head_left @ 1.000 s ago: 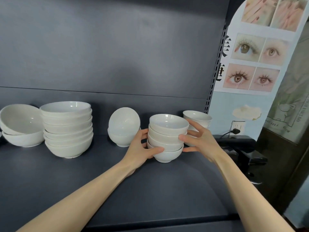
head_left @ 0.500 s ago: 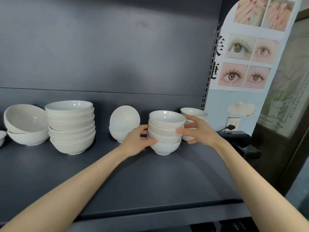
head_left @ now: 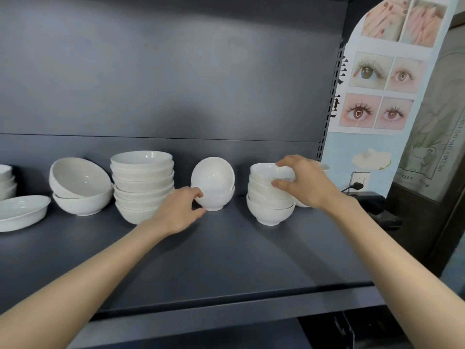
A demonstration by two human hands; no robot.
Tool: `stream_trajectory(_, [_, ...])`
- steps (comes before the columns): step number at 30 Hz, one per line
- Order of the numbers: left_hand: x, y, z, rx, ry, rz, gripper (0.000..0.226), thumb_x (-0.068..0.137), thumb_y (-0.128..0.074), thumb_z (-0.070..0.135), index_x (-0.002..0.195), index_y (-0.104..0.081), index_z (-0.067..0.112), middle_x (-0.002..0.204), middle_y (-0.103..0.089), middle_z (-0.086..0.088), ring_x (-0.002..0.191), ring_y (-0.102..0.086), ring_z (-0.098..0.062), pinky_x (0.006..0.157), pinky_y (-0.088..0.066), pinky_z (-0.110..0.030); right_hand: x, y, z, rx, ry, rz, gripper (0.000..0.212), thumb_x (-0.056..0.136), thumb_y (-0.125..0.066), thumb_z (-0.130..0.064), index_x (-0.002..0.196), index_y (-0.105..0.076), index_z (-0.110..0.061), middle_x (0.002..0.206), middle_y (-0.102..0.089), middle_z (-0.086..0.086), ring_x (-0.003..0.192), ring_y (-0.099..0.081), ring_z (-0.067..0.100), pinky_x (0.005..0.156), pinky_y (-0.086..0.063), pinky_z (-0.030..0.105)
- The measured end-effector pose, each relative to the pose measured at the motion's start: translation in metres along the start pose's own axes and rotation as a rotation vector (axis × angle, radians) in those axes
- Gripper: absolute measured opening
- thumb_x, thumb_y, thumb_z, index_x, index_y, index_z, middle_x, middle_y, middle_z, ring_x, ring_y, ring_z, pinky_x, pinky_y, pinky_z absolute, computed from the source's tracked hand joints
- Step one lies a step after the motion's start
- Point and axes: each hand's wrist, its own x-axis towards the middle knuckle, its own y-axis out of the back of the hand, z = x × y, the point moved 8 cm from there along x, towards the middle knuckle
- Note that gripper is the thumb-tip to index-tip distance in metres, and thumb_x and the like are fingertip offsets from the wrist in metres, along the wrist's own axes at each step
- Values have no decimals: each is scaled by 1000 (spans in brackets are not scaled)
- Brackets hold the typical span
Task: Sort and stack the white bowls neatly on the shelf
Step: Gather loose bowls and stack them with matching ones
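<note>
On the dark shelf [head_left: 226,263] stands a stack of small white bowls [head_left: 269,205]. My right hand [head_left: 304,183] grips its top bowl, fingers over the far rim and thumb on the near side. Left of it sits a small bowl [head_left: 219,201] with another small bowl [head_left: 214,176] tilted on edge in it. My left hand [head_left: 180,211] holds the lower bowl's left side between thumb and forefinger. A taller stack of larger bowls [head_left: 142,185] stands left of that hand.
Further left are a tilted large bowl on another [head_left: 78,190], an oval dish [head_left: 22,211] and a small stack [head_left: 6,182] at the frame edge. More bowls [head_left: 324,168] hide behind my right hand. A wall socket [head_left: 359,180] and black device [head_left: 372,201] lie right of the shelf.
My left hand let go of the small stack and moved left to the tilted pair. My right hand shifted from the stack's side up onto its top bowl.
</note>
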Motion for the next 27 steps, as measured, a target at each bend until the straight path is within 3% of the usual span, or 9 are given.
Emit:
stream_trajectory(6, [-14,4,-19,-11,-54,-66,49,89,-63,22,134,-48,13,124,-54,-9,115,-52,-24,95,-39,-28,3,-25,-58,39,38,34,40,90,-65,-28,127,-59,-12,132,-58,4,124,-50,25,100,-36,30])
stream_trajectory(10, [-15,-6,-26,-13,-79,-99,54,91,-60,26,139,-38,14,127,-50,-9,117,-47,-23,95,-36,-27,4,-64,-68,69,-24,-45,42,91,-64,-27,129,-57,-12,126,-61,8,118,-53,26,97,-42,35])
stream_trajectory(15, [-9,-24,-30,-143,-61,-168,67,91,-61,28,146,-26,14,139,-46,-9,125,-44,-24,98,-34,-26,8,-105,-56,221,-162,-149,52,90,-65,-25,137,-48,-10,125,-59,10,109,-56,24,92,-45,29])
stream_trajectory(19, [5,-39,-38,-289,14,-193,84,90,-63,28,151,-9,10,154,-29,-7,140,-31,-21,109,-25,-24,18,-126,-50,335,-236,-197,65,93,-62,-28,148,-30,-13,142,-46,5,128,-47,25,106,-40,36])
stream_trajectory(23, [17,-53,-46,-384,131,-216,97,90,-64,30,151,7,4,161,-9,-9,147,-14,-20,114,-15,-25,30,-141,-41,412,-324,-210,80,95,-56,-36,153,-8,-11,156,-30,2,139,-35,24,111,-30,33])
stream_trajectory(27, [26,-61,-49,-465,168,-226,101,89,-65,30,151,11,8,160,-12,-5,146,-17,-18,111,-19,-23,33,-153,-38,563,-413,-230,86,96,-51,-43,154,3,-11,158,-25,-1,144,-27,20,114,-22,30])
